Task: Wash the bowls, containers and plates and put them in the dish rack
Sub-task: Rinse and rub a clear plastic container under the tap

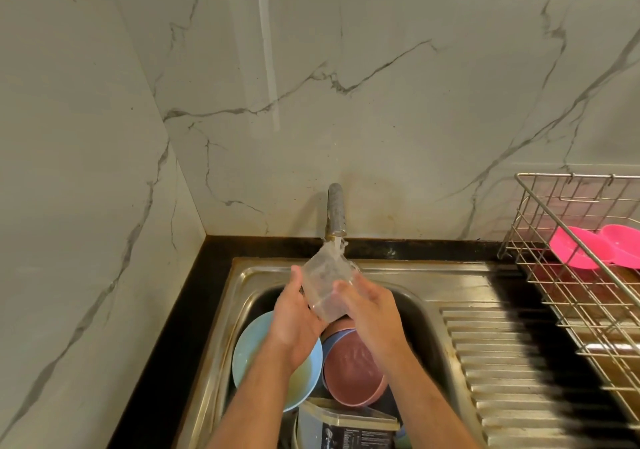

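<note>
A clear plastic container [327, 287] sits under the running tap [335, 213], above the sink [408, 277]. Left hand [296, 324] and right hand [372, 313] each keep their grip clamped on it. Below lie a blue plate [249, 355] and pink bowl [353, 369]; right of the tap stands the wire dish rack [568, 275].

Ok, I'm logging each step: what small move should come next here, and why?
Probably tip the clear container to pour out the rinse water: both the left hand and right hand hold it under the running tap, over the sink.
</note>
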